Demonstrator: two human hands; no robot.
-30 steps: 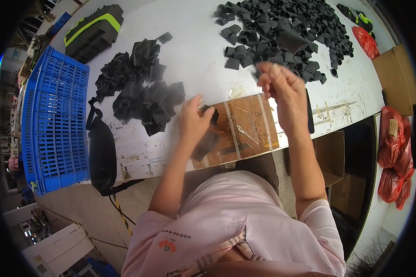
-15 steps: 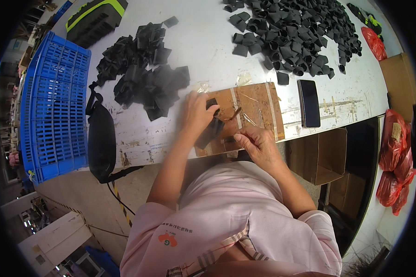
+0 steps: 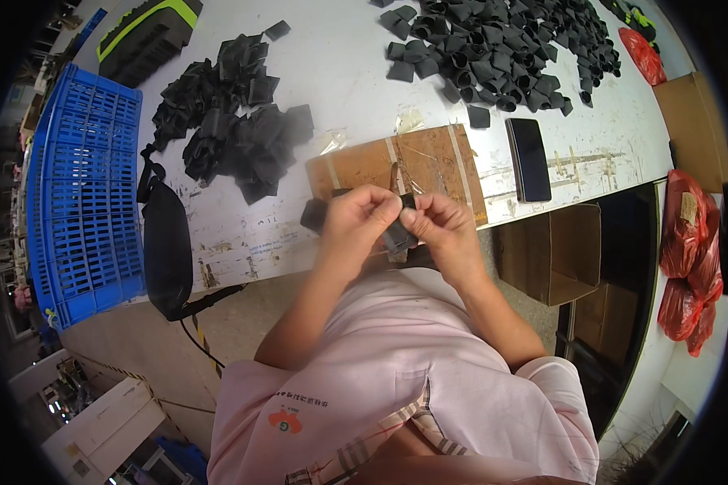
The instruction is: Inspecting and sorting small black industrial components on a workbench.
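Note:
Both hands meet over the near edge of a brown board [image 3: 441,166] banded with clear tape. Fingertips of my left hand [image 3: 360,220] and my right hand [image 3: 443,225] pinch a small black fabric piece [image 3: 408,200] between them. Its lower part and exact fold are hidden by the fingers. Under the hands lie more black pieces [image 3: 398,238], and another dark flat piece [image 3: 314,215] shows beside my left hand. A thin brown stick-like thing [image 3: 394,175] rests on the board just beyond the fingertips.
Flat black pieces [image 3: 247,149] are heaped at the left, tube-shaped black pieces [image 3: 501,61] at the far right. A phone [image 3: 529,160] lies right of the board. A blue crate [image 3: 85,194] and black pouch [image 3: 168,250] stand left; red bags [image 3: 687,242] hang right, near cardboard boxes [image 3: 574,252].
My left hand has come right and nearer from the board's left side. My right hand has moved slightly up to it, and both now grip one black piece. The view has shifted a little.

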